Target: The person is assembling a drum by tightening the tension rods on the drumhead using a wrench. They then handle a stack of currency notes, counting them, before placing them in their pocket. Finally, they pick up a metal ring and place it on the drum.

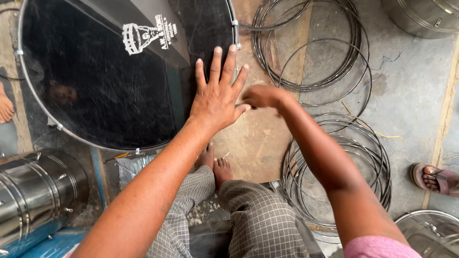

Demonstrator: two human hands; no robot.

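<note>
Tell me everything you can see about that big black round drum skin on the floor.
The drum skin is a large, glossy black disc framed by a thin metal hoop with small clips along its edge. It lies flat on the floor at upper left, its top cut off by the picture. A white printed emblem sits near the top, and fine scratches and reflections show on its surface. The left hand rests spread on its right edge; the right hand pinches close beside.

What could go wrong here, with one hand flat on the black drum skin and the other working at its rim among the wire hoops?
1. The left hand lies flat on the black drum head; pressing hard might dent or scuff the skin.
2. The right hand pinches something small at the rim; its fingers could get nipped.
3. Loose wire hoops lie right beside the person's bare feet; a foot could snag in them.
</note>
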